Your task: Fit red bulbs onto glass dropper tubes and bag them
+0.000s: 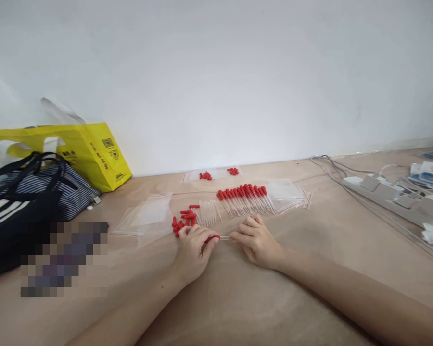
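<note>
My left hand (194, 249) pinches the red bulb end of a dropper (220, 238), and my right hand (257, 240) pinches its clear glass tube from the other side. Both hands rest on the beige tabletop (238, 298). Just beyond the left hand lies a heap of loose red bulbs (184, 218) and a bunch of bare glass tubes (209, 212). A row of several finished droppers with red tops (246, 198) lies behind the right hand.
Clear zip bags lie at the left (147, 218) and right (286, 194); another bag with red bulbs (216, 174) sits by the wall. A yellow bag (90, 151) and striped dark bag (25, 202) stand left. A power strip (393, 194) with cables lies right.
</note>
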Demonstrator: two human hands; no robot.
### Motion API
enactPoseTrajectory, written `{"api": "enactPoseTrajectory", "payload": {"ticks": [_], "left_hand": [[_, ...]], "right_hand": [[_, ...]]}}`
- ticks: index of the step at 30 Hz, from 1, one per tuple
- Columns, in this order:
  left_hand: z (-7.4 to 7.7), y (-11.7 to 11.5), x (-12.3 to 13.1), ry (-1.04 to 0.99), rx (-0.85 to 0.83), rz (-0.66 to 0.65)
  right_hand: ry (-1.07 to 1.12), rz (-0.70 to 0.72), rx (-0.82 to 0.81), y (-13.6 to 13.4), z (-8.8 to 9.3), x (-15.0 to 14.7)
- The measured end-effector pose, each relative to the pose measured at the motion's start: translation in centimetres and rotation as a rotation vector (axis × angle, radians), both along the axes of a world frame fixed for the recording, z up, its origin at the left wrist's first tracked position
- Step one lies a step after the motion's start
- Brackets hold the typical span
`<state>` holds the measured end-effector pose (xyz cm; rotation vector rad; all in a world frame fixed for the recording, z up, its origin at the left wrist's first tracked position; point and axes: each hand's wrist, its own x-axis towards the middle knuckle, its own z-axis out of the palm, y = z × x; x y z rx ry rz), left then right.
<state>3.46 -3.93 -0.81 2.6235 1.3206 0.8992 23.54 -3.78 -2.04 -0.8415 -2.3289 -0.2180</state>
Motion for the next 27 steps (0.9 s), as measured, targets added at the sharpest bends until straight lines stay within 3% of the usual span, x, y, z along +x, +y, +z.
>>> {"api": "enactPoseTrajectory", "payload": {"ticks": [8, 17, 22, 27], "left_hand": [[0.2, -0.53, 0.14, 0.009, 0.129, -0.071], [0.05, -0.42, 0.12, 0.029, 0.097, -0.113], [0.16, 0.18, -0.43, 0.047, 0.063, -0.095], [0.04, 0.09, -0.25, 0.002, 0.135, -0.021]], "right_hand": [[0.06, 0.054, -0.051, -0.21, 0.21, -0.43], [0.037, 0.088, -0.1, 0.06, 0.13, -0.33], [0.057, 0.043, -0.144, 0.46, 0.22, 0.01], [0.136, 0.006, -0.196, 0.17, 0.03, -0.4]]}}
